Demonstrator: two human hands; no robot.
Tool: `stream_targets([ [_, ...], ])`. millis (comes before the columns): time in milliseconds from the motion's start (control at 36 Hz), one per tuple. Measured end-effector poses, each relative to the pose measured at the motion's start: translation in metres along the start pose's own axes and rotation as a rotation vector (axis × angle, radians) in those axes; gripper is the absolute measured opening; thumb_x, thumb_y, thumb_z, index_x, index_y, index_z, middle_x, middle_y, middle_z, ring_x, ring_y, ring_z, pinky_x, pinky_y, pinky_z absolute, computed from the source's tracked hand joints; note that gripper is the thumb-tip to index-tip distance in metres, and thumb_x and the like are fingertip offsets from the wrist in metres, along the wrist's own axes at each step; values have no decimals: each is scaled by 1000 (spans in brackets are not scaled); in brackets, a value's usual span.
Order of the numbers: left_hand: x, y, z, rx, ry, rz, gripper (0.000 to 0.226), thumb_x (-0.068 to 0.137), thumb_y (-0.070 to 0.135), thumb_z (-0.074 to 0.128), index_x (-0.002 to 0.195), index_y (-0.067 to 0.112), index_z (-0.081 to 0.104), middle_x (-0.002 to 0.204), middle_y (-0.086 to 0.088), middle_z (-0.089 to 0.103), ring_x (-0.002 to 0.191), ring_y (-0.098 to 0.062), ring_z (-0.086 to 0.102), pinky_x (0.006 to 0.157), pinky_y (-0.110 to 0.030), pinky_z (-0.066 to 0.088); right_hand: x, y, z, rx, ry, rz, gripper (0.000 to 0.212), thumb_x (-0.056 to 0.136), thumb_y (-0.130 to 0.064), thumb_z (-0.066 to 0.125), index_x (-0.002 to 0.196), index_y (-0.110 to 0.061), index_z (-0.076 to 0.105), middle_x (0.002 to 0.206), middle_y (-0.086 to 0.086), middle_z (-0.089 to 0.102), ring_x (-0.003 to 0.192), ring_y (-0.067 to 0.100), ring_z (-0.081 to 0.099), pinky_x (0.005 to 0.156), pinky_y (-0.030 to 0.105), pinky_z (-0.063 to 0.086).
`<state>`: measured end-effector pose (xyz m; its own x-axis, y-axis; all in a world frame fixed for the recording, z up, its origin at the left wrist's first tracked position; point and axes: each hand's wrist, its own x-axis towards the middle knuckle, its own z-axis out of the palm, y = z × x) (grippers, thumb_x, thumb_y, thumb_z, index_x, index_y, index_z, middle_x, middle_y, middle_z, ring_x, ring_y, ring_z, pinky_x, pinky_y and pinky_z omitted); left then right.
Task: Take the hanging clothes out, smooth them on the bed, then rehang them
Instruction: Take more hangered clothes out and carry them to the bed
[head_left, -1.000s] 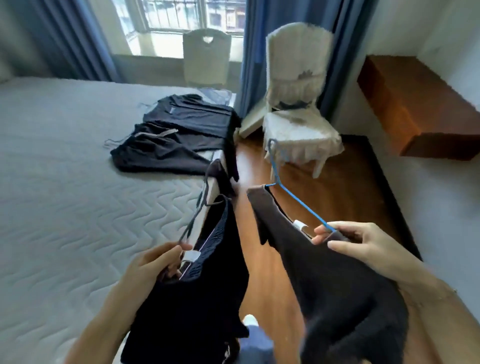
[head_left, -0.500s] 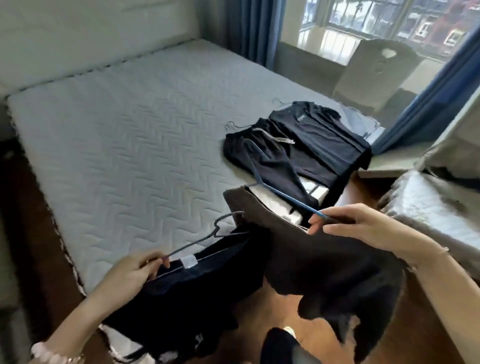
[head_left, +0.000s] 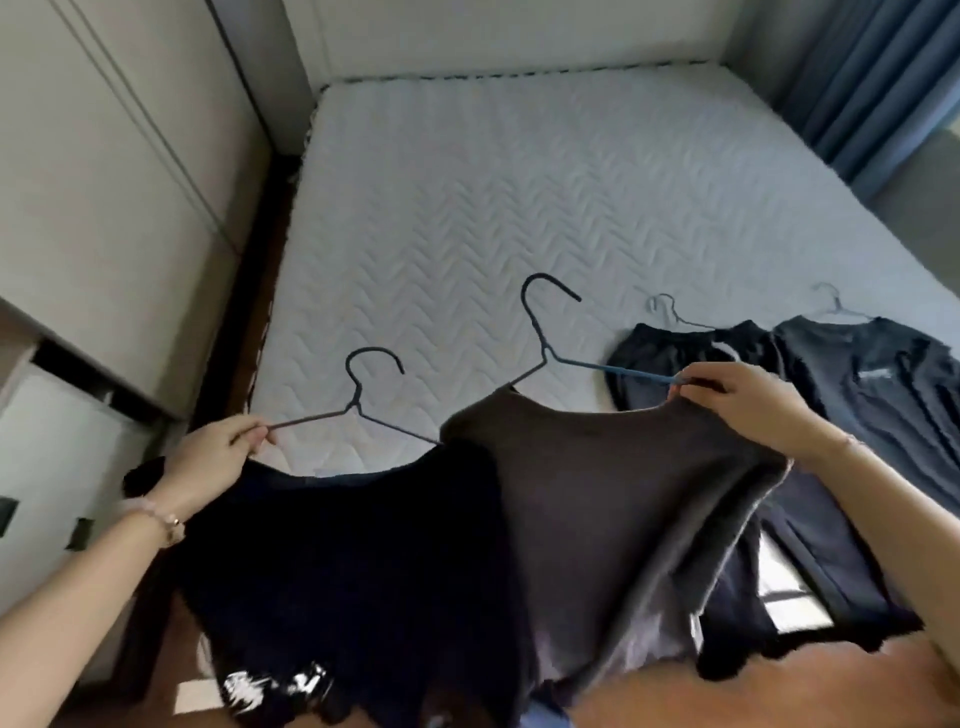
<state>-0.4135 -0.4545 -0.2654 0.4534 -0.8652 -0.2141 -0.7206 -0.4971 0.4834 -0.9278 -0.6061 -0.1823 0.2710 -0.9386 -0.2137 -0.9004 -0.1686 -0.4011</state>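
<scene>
Hands, two and well apart, each pinch one hanger over the bed's (head_left: 467, 182) near edge, the left hand (head_left: 218, 447) a dark hanger (head_left: 358, 402) with a black garment (head_left: 353, 561), the right hand (head_left: 737, 405) a blue hanger (head_left: 623, 370) with a brown garment (head_left: 613, 493), while two more, dark trousers (head_left: 675, 358) and a grey shirt (head_left: 883, 374), lie on the bed at right
</scene>
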Motion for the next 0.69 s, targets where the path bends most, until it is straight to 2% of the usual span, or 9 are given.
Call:
stream_targets([
  [111,50,6,7,45,45,-72,25,98,25,45,81,29,64,83,-1,67,82,-24,59,71,-31,40,67,11,5,-36,-18,4,15,91,-36,50,92,-46,61,102,-10,65,98,14,56,80,32,37],
  [194,100,4,15,70,63,-100,28,99,26,42,83,25,65,84,0,65,81,-22,57,63,-29,34,123,19,12,-73,-28,42,12,91,-39,49,94,-44,60,114,-4,66,106,22,57,86,35,40],
  [333,203,-4,33,59,152,-98,30,99,21,42,78,22,63,94,-13,69,77,-27,55,61,-30,34,217,23,32,-186,116,39,25,93,-40,44,107,-34,64,120,1,64,112,29,55,88,39,39],
  [389,238,0,40,109,221,-94,26,98,18,44,90,16,68,107,-17,68,91,-35,60,69,-33,41,253,24,50,-192,185,5,27,94,-35,44,113,-30,63,124,5,62,114,32,53,94,43,40],
  [417,253,4,44,167,236,-89,23,97,17,46,102,12,69,117,-18,64,103,-38,59,80,-37,45,270,26,62,-192,196,-13,30,95,-30,44,121,-30,59,131,6,58,121,32,49,102,46,37],
  [500,284,12,59,343,129,-110,43,94,25,54,134,14,49,140,-17,47,125,-37,47,103,-46,38,303,30,104,-232,87,66,59,93,-22,48,146,-33,24,155,0,23,144,24,15,114,56,11],
  [556,289,11,73,328,36,-123,47,91,28,55,134,11,46,139,-19,48,125,-37,47,107,-47,35,306,29,131,-265,-21,77,70,92,-24,51,150,-30,13,158,-3,14,146,22,5,114,57,7],
  [611,284,4,90,296,-58,-99,45,93,30,52,131,8,47,138,-20,48,125,-37,47,107,-47,37,301,28,158,-284,-110,27,71,92,-22,51,150,-27,12,158,-2,16,146,22,8,115,56,9],
  [694,263,-8,112,177,-193,-90,56,96,27,50,146,11,33,151,-15,35,137,-32,37,113,-40,32,288,30,190,-261,-168,-22,69,88,-19,54,148,-22,21,149,8,37,138,27,32,110,48,28],
])
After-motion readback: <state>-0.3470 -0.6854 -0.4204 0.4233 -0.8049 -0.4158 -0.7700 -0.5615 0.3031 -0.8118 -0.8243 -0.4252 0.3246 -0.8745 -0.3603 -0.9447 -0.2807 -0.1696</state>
